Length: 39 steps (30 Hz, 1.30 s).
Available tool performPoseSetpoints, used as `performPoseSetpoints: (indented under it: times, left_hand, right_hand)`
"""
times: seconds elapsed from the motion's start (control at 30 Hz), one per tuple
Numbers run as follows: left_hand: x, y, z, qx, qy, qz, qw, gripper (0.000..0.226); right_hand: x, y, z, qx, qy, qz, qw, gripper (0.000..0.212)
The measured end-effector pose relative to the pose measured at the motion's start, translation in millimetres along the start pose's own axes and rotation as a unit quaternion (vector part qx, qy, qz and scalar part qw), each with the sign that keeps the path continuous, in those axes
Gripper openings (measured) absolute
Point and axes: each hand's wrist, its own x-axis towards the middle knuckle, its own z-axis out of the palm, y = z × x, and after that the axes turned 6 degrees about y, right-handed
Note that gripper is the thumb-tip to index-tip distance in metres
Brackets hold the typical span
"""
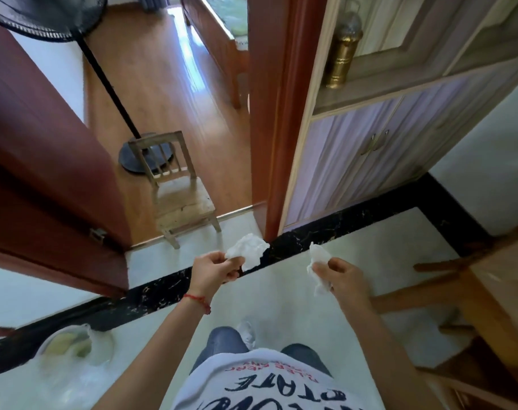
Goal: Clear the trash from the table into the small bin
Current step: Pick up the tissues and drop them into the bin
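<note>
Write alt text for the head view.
A standing person holds a crumpled tissue in each hand, left hand and right hand, above a tiled floor. A lined bin sits lower left, a small wooden chair ahead.

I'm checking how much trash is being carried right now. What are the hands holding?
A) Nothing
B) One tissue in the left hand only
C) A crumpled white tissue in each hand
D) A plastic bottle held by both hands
C: the left hand pinches one crumpled white tissue and the right hand grips another tissue.
</note>
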Motion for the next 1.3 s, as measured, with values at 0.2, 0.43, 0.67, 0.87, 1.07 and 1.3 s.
performPoseSetpoints:
  times: [0.2, 0.43, 0.67, 0.87, 1.07, 1.3]
  left_hand:
    - [48.3, 31.4, 22.2, 0.046, -0.055, 0.013, 0.997, 0.012]
    - [88.3, 56.2, 90.5, 0.088, -0.129, 0.012, 0.988, 0.016]
    - [104.6, 80.7, 192.2, 0.165, -0.222, 0.044, 0.96, 0.015]
    - [103.6, 104.3, 272.7, 0.194, -0.28, 0.074, 0.937, 0.019]
    - [97.7, 119.4, 335.1, 0.218, -0.311, 0.097, 0.92, 0.014]
    - [113.4, 144.2, 410.3, 0.227, -0.339, 0.097, 0.908, 0.016]
  right_hand:
    - [29.1, -13.7, 6.9, 0.025, 0.068, 0.034, 0.997, 0.031]
    - [68.7, -10.4, -20.2, 0.081, 0.137, 0.075, 0.984, 0.039]
    - [98.8, 3.0, -79.1, 0.164, 0.237, 0.122, 0.95, 0.029]
    - [114.4, 8.9, -133.0, 0.207, 0.3, 0.145, 0.92, 0.025]
    - [136.3, 9.9, -175.6, 0.21, 0.328, 0.149, 0.909, 0.027]
    - [184.5, -3.0, -210.6, 0.253, 0.349, 0.164, 0.887, 0.017]
